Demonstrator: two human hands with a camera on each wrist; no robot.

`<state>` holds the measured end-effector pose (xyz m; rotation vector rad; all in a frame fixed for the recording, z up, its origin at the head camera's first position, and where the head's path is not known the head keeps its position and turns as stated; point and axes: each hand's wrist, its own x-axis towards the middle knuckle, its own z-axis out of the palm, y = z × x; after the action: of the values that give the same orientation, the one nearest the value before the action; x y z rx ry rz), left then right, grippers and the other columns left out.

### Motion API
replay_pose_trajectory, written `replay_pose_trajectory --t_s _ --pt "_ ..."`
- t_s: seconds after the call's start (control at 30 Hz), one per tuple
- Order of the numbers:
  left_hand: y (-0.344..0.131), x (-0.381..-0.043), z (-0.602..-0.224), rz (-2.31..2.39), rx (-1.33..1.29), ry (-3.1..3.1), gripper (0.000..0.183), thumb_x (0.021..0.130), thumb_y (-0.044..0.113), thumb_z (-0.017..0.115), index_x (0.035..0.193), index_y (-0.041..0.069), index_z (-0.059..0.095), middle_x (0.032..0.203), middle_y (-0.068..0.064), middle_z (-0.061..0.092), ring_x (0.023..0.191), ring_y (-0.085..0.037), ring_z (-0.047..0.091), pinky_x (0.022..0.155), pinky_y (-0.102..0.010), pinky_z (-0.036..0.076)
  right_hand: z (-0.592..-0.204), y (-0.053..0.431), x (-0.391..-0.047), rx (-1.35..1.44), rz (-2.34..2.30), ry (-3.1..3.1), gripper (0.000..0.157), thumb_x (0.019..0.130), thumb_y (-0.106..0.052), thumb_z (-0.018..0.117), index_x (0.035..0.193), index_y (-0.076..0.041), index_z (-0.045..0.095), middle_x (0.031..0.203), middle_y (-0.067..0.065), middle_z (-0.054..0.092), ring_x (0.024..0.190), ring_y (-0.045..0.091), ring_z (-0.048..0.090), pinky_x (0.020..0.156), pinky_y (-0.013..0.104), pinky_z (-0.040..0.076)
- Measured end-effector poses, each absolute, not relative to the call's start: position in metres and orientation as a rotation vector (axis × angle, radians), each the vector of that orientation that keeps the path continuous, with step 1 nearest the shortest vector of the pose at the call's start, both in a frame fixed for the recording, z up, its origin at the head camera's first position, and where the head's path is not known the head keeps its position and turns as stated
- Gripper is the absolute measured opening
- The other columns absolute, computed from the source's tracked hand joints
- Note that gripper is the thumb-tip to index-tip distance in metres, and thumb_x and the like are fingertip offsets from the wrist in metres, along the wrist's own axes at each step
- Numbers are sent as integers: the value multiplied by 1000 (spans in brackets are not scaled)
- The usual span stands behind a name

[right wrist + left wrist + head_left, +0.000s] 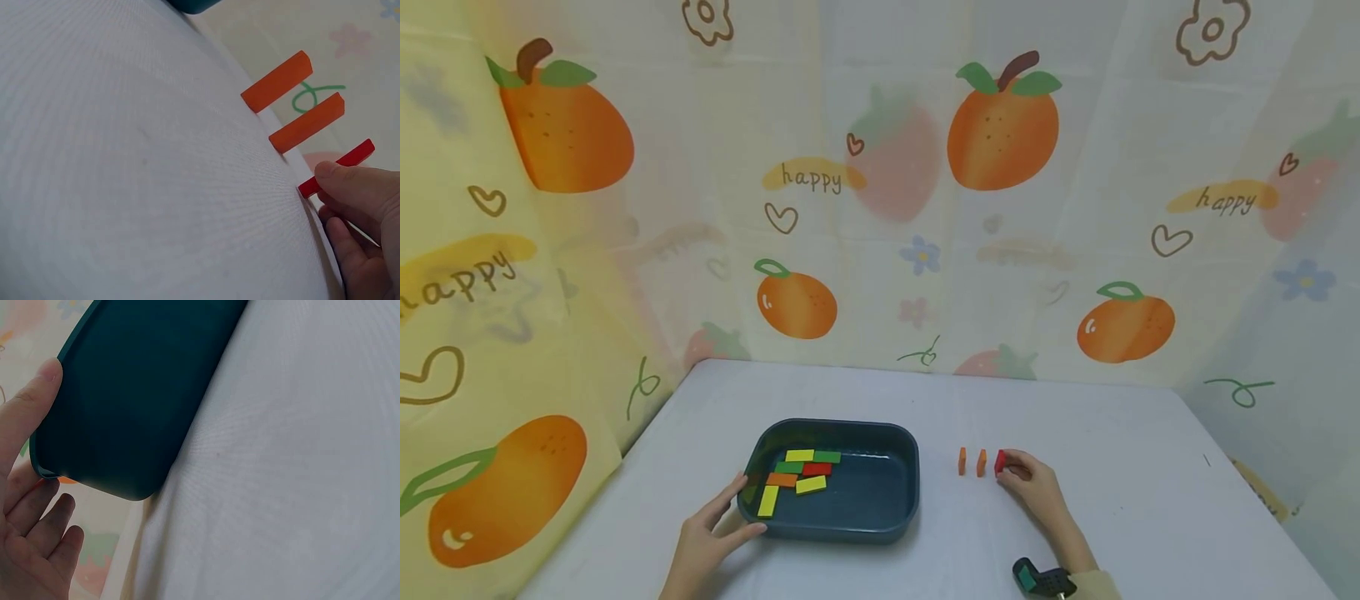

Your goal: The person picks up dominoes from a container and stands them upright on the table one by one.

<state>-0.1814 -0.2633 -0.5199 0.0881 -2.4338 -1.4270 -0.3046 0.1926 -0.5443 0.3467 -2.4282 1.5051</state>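
Note:
In the head view, a red domino (1000, 462) stands on its end on the table, pinched between the thumb and fingers of my right hand (1033, 487). Left of it, apart and also upright, are two orange dominoes, the nearer one (981, 463) and the farther one (962, 461). The right wrist view shows the red domino (356, 154) touching the cloth at its lower end. My left hand (707, 533) holds the left end of a dark teal tray (872, 492), thumb and index finger spanning its near corner. Several yellow, green, red and orange dominoes (811, 484) lie flat inside the tray, toward its left.
A white cloth covers the table (940, 567). Behind and at both sides hangs a curtain (880, 267) printed with fruit. A black and green device (1041, 577) sits at my right wrist.

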Motion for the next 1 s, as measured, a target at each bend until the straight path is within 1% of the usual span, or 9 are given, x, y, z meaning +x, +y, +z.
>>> replay_pose_trajectory --t_s 0.1,0.3,0.53,0.7,0.77,0.83,0.87,0.93,1.0 --pt "-264 -181 -520 -1451 95 -2437 73 64 28 80 128 8 50 132 -5 44 121 -25 38 94 -42 37 -544 193 -304 326 1530 -2436 35 74 0 71 106 8 59 102 19 60 94 30 57 81 29 49" --pt "-264 -181 -520 -1467 99 -2444 74 65 29 80 128 8 50 132 -6 43 121 -26 37 95 -44 36 -543 193 -303 311 1571 -2418 38 75 -6 72 108 8 58 105 20 59 97 31 55 83 30 48" --pt "-263 -181 -520 -1460 99 -2437 73 64 28 80 128 8 50 132 -5 43 121 -26 38 94 -43 37 -538 192 -300 284 1668 -2388 39 78 -9 69 111 8 56 103 20 59 96 31 56 80 21 48" --pt "-262 -179 -520 -1474 120 -2450 74 64 29 80 128 7 50 132 -5 43 122 -25 36 95 -44 36 -538 194 -298 254 1658 -2373 45 78 -10 70 115 8 54 102 19 60 96 30 56 79 16 47" --pt "-261 -180 -520 -1480 120 -2451 74 64 29 80 128 8 50 132 -5 43 122 -25 36 95 -44 36 -536 196 -298 238 1670 -2332 46 78 -11 70 116 7 53 103 19 59 95 26 56 78 13 46" --pt "-261 -180 -520 -1482 116 -2446 73 64 29 80 128 8 50 132 -5 43 122 -25 36 96 -44 35 -531 197 -297 226 1699 -2282 46 80 -11 68 118 8 51 106 21 58 94 18 56 77 11 45" --pt "-262 -180 -520 -1480 112 -2444 73 64 29 80 128 8 50 132 -5 43 122 -25 36 96 -44 35 -524 196 -295 225 1720 -2246 45 81 -9 67 119 9 50 107 23 57 93 14 56 76 10 45" --pt "-262 -181 -519 -1479 112 -2445 74 64 29 80 128 8 49 132 -5 42 122 -26 36 96 -45 35 -516 196 -293 209 1736 -2214 44 84 -11 63 121 8 48 110 25 55 93 7 54 76 9 44" --pt "-263 -181 -519 -1483 116 -2445 74 64 29 80 129 8 49 133 -6 42 123 -26 35 96 -46 35 -513 197 -295 228 1716 -2162 41 86 -11 61 121 8 48 109 24 56 91 3 54 76 8 44"
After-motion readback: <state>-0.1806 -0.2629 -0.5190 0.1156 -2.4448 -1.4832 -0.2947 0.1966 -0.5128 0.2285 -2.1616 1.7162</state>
